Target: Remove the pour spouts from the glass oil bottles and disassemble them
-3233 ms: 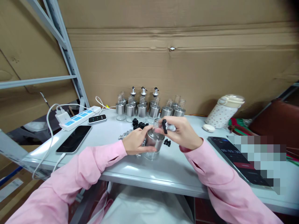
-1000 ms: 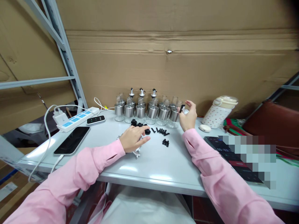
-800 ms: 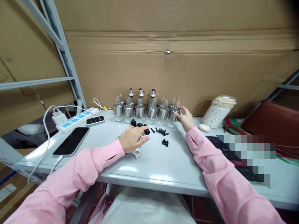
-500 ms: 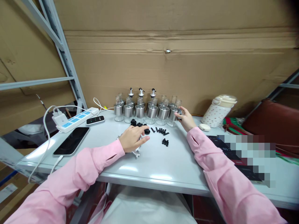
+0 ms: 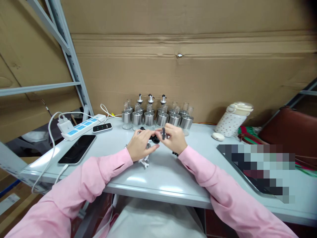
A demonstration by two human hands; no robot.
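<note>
The grip of the right hand [image 5: 173,137] pinches a small black piece [image 5: 163,133] just beside the left hand [image 5: 140,144], whose grip is spread over silvery parts [image 5: 145,163] on the tabletop [image 5: 173,175], with glass-and-metal bottles [image 5: 149,118] in rows behind.

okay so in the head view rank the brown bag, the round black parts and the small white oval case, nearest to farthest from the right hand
From the right hand:
1. Round black parts, just beside its fingers, on the left.
2. White oval case, to the right, before the spotted flask.
3. Brown bag, at the far right.
</note>
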